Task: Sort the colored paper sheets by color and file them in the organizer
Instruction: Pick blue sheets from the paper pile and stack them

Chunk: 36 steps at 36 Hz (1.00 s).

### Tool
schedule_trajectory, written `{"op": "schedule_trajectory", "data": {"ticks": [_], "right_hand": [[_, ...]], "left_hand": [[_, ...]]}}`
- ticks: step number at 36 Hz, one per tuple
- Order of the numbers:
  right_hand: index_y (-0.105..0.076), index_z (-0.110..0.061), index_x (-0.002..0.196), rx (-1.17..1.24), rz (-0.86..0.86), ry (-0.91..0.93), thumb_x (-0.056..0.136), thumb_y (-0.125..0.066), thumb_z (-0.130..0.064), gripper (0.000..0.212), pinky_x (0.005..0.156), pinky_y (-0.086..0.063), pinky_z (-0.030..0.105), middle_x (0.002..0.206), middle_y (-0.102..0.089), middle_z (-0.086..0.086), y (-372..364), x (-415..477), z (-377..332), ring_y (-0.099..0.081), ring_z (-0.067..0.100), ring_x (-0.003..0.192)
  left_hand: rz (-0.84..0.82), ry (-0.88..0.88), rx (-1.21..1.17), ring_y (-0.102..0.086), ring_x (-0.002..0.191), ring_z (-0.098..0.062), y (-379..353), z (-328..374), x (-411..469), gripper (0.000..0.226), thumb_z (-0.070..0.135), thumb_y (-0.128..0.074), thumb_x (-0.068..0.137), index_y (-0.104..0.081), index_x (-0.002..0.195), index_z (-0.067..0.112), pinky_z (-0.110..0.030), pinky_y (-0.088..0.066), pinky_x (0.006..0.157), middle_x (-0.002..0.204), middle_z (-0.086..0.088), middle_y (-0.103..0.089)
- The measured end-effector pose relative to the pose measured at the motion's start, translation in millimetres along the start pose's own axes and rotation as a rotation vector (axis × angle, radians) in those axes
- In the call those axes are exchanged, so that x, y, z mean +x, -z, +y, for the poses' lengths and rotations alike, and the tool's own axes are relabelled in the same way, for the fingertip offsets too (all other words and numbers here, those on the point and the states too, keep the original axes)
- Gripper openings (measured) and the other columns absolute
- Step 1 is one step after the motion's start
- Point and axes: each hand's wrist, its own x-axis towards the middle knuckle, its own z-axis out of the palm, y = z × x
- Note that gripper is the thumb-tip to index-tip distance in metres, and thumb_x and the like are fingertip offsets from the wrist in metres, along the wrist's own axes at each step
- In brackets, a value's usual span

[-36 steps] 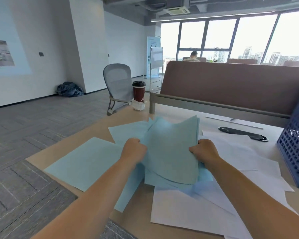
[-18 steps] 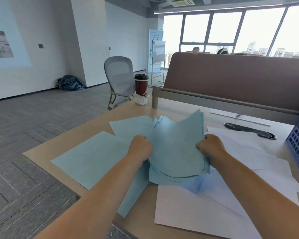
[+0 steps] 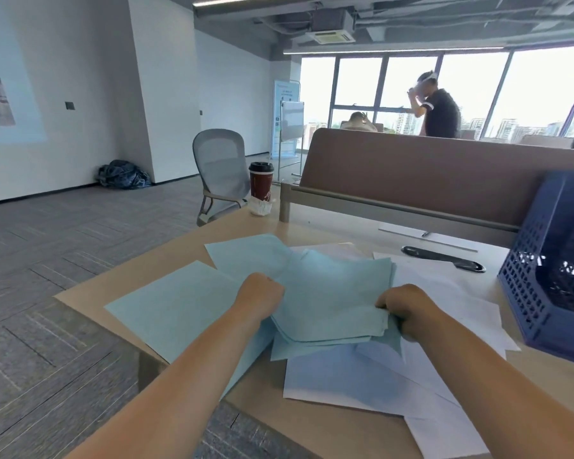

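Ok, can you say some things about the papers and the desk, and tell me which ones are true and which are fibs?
1. The left hand and the right hand both grip the teal sheets. True.
2. The blue organizer stands at the left side of the table. False: it stands at the right side.
3. The coffee cup has its lid on. True.
4. The white sheets are filed in the organizer. False: they lie spread on the table.
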Motion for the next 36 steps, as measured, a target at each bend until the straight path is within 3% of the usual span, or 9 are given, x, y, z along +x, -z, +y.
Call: {"op": "schedule_trajectory", "data": {"ticks": [3,7,10,13,17,21,27,32,36], "right_hand": [[-0.053,0.005,0.084,0.035,0.031,0.007,0.086,-0.046,0.017,0.014,0.062,-0.049,0.039,0.089,-0.058,0.023,7.7,-8.6,6.4,-0.06,0.035,0.075],[-0.056,0.004,0.081,0.051,0.061,0.076,0.083,-0.045,0.016,0.016,0.071,-0.049,0.042,0.094,-0.059,0.026,22.3,-20.6,16.8,-0.06,0.037,0.085],[-0.062,0.006,0.093,0.06,0.067,0.107,0.08,-0.046,0.013,0.022,0.081,-0.058,0.053,0.1,-0.064,0.027,37.9,-27.9,26.9,-0.066,0.042,0.091],[-0.062,0.009,0.098,0.089,0.073,0.129,0.081,-0.05,0.011,0.021,0.082,-0.054,0.065,0.103,-0.065,0.031,53.0,-32.5,38.0,-0.066,0.046,0.095],[-0.064,0.004,0.103,0.194,0.033,0.112,0.088,-0.051,0.011,0.021,0.082,-0.058,0.054,0.104,-0.068,0.025,69.7,-49.7,48.1,-0.067,0.043,0.095],[-0.064,0.0,0.104,0.255,-0.045,0.137,0.094,-0.05,0.009,0.02,0.071,-0.057,0.041,0.101,-0.07,0.019,84.1,-63.4,54.4,-0.069,0.036,0.089],[-0.064,-0.006,0.101,0.286,-0.13,0.171,0.096,-0.046,0.008,0.023,0.074,-0.057,0.042,0.103,-0.072,0.017,89.9,-69.4,58.2,-0.069,0.036,0.093],[-0.065,-0.003,0.114,0.235,-0.167,0.184,0.096,-0.051,0.004,0.024,0.082,-0.057,0.046,0.107,-0.073,0.017,77.4,-68.9,56.1,-0.07,0.037,0.096],[-0.067,-0.005,0.111,0.182,-0.279,0.2,0.098,-0.05,0.001,0.023,0.071,-0.058,0.039,0.105,-0.074,0.015,49.8,-75.9,44.8,-0.072,0.032,0.094]], "left_hand": [[-0.015,-0.028,0.08,-0.039,0.077,-0.019,-0.7,-2.0,-12.2,0.034,0.0,-0.052,0.088,-0.037,0.063,0.018,-0.025,-0.027,0.053,0.069,0.004,-0.037],[-0.042,-0.081,0.209,-0.057,0.086,-0.031,0.1,4.6,-36.2,0.023,0.001,-0.046,0.092,-0.056,0.071,0.002,-0.032,-0.041,0.072,0.078,-0.012,-0.055],[-0.037,-0.074,0.226,-0.053,0.074,-0.026,-1.6,5.6,-52.0,0.028,0.011,-0.051,0.093,-0.049,0.065,0.014,-0.03,-0.041,0.07,0.084,-0.011,-0.061],[-0.046,-0.081,0.173,-0.038,0.062,-0.021,-8.7,6.2,-65.1,0.036,0.012,-0.054,0.091,-0.039,0.059,0.014,-0.028,-0.028,0.059,0.064,-0.006,-0.044],[-0.043,-0.07,0.093,-0.037,0.06,-0.021,-18.8,14.0,-84.5,0.027,0.021,-0.056,0.088,-0.044,0.065,0.012,-0.029,-0.027,0.054,0.065,-0.008,-0.041],[-0.111,0.0,-0.055,-0.068,0.086,-0.028,-24.1,21.4,-92.1,0.037,0.04,-0.062,0.083,-0.067,0.094,0.005,-0.036,-0.058,0.076,0.095,-0.009,-0.069],[-0.129,0.052,-0.169,-0.067,0.093,-0.034,-22.9,28.7,-95.0,0.023,0.018,-0.068,0.086,-0.065,0.105,0.004,-0.044,-0.056,0.084,0.107,-0.018,-0.069],[-0.145,0.044,-0.192,-0.069,0.096,-0.037,-3.6,18.3,-87.5,0.049,0.027,-0.075,0.069,-0.068,0.11,0.002,-0.054,-0.053,0.093,0.106,-0.019,-0.071],[-0.118,0.028,-0.174,-0.068,0.1,-0.038,20.7,6.4,-86.8,0.047,0.021,-0.078,0.071,-0.068,0.111,-0.001,-0.055,-0.051,0.095,0.11,-0.019,-0.07]]}}
